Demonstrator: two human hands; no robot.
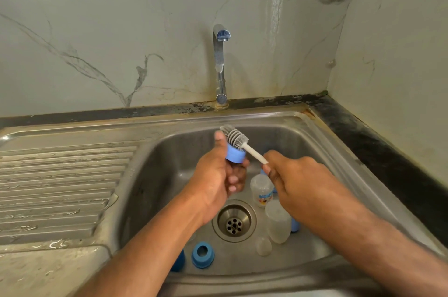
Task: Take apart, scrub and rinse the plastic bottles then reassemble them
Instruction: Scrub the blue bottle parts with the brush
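Over the steel sink (150, 175), my left hand (218, 175) grips a blue bottle collar (234, 154). My right hand (295, 175) holds the white handle of a grey bottle brush (236, 136), whose ribbed head lies against the collar's top. On the sink floor below lie a clear bottle with a printed label (260, 188), a frosted clear bottle (277, 221), a small clear teat (263, 245) and a second blue collar (203, 255). Blue parts show behind the bottles and under my left forearm.
A chrome tap (220, 63) stands behind the basin; no water runs. The drain (234, 221) sits mid-basin. A wet ribbed draining board (60, 187) lies to the left, and a dark counter edge (375, 151) runs along the right by the marble wall.
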